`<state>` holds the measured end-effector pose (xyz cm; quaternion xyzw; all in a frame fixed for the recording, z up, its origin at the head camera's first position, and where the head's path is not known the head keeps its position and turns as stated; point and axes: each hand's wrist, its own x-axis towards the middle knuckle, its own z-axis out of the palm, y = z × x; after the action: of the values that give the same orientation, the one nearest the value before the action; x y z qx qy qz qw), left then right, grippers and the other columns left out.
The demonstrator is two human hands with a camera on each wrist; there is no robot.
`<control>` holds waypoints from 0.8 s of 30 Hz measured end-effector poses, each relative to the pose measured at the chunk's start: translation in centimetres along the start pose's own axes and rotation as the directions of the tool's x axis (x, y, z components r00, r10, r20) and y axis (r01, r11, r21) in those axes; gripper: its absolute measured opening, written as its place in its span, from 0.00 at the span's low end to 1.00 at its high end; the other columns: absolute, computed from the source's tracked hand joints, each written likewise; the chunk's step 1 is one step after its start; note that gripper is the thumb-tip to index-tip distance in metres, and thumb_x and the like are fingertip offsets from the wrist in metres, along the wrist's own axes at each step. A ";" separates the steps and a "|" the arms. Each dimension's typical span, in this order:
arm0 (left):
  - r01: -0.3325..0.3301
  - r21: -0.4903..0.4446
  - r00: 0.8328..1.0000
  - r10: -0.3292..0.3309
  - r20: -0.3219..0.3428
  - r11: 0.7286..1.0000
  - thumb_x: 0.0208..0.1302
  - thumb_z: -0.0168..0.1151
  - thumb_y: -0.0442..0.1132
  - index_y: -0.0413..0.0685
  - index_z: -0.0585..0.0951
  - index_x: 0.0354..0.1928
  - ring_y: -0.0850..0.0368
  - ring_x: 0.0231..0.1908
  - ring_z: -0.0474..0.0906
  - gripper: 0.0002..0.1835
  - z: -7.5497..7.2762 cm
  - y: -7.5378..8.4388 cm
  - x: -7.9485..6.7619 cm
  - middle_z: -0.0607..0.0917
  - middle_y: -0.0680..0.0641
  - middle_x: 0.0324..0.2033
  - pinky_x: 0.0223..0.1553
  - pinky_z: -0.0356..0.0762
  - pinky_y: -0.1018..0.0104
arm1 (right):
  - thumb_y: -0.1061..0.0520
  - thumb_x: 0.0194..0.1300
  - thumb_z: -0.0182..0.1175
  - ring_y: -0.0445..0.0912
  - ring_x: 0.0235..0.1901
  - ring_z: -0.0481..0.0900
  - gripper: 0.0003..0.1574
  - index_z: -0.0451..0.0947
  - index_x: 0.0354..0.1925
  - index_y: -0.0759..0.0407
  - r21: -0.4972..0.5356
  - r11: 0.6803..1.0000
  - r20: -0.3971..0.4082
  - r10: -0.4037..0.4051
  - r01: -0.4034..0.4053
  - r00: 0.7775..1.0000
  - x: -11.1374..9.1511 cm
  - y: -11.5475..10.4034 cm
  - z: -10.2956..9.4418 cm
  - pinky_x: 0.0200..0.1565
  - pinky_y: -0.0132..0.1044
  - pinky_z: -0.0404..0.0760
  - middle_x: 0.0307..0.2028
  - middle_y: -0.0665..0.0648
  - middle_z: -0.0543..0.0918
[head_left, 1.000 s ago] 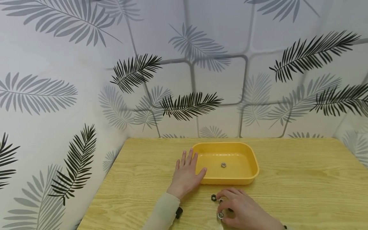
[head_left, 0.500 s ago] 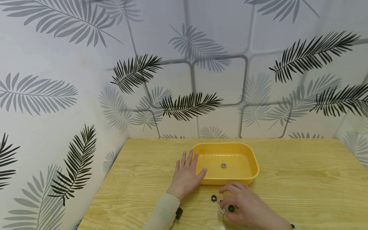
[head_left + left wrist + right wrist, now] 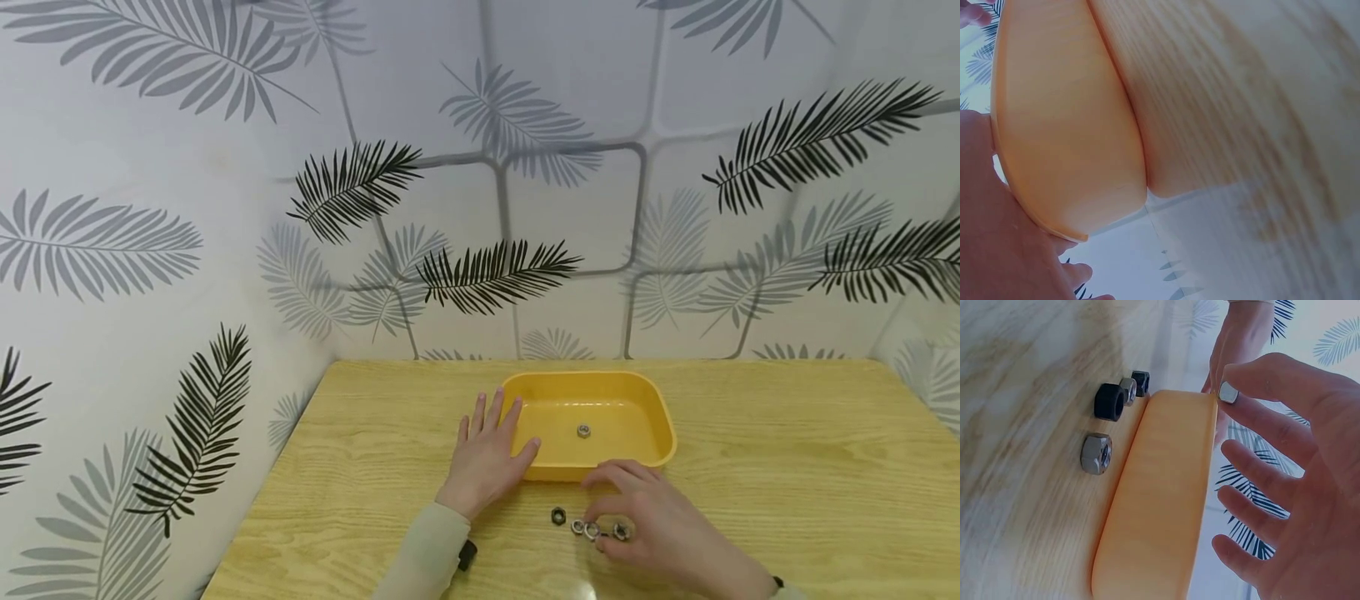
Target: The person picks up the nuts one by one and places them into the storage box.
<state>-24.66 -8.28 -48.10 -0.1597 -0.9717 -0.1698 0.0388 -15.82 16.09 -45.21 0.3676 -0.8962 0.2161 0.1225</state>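
Observation:
My left hand [image 3: 483,467] rests on the left rim of a yellow tray [image 3: 663,454], its fingers spread straight. In the left wrist view, that hand lies along the tray's edge [image 3: 1072,234]. One silver nut [image 3: 583,431] lies inside the tray. In front of the tray, my right hand [image 3: 656,517] pinches another silver nut [image 3: 1229,392] between thumb and forefinger, off the table, with the other fingers apart. Below it on the table lie a silver nut [image 3: 1096,454], a black nut [image 3: 1109,402], a second silver nut [image 3: 1128,391] and a second black nut [image 3: 1141,383].
The wood-grain table [image 3: 810,467] extends to both sides of the tray. Behind it rises a pale wall [image 3: 570,217] with a leaf pattern. A dark band [image 3: 467,556] shows at my left wrist.
My right hand has moved slightly right and toward the tray, lifting a silver nut from the group. The loose nuts beside it show more. My left hand has stayed put.

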 end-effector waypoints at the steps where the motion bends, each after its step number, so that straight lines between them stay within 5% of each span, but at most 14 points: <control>1: -0.001 0.000 1.000 0.001 -0.002 1.000 0.72 0.43 0.66 0.58 0.58 0.77 0.44 0.75 0.37 0.38 0.0 0.0 0.0 0.49 0.47 0.77 0.69 0.44 0.38 | 0.53 0.49 0.75 0.48 0.54 0.73 0.13 0.85 0.34 0.36 0.001 1.000 0.002 0.006 -0.006 1.000 0.0 0.1 -0.1 0.50 0.58 0.74 0.52 0.45 0.78; 24: -0.003 0.024 1.000 0.003 0.004 1.000 0.72 0.44 0.65 0.59 0.56 0.78 0.43 0.75 0.39 0.37 -0.6 0.3 -0.2 0.50 0.46 0.77 0.69 0.41 0.36 | 0.53 0.50 0.75 0.46 0.54 0.73 0.15 0.84 0.34 0.34 -0.005 0.997 -0.066 0.073 -0.073 0.995 0.9 0.8 -1.0 0.51 0.56 0.74 0.52 0.43 0.77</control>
<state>-24.40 -8.29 -47.51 -0.1611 -0.9735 -0.1578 0.0393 -16.99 16.54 -44.23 0.3267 -0.9053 0.2292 0.1453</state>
